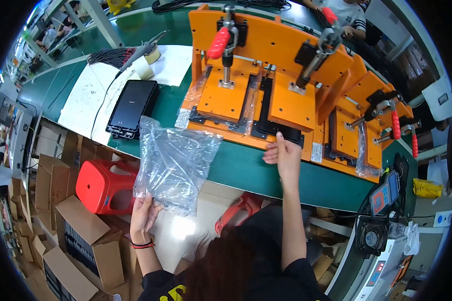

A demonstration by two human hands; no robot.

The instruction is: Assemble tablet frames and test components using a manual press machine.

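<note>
A clear bag (pixel 178 161), likely light, limp and slippery, best held by its edge, spreads just beyond the left fingers (pixel 144 204) pinching its near corner, while the half-curled right fingers (pixel 281 144) touch a black part (pixel 290 134), probably stiff, just ahead, their grip impossible to tell.

Bare worktop (pixel 241 168) fronts the orange fixture (pixel 292 108); a plastic bag (pixel 178 163) blocks its left part, the right hand (pixel 286 156) its middle
</note>
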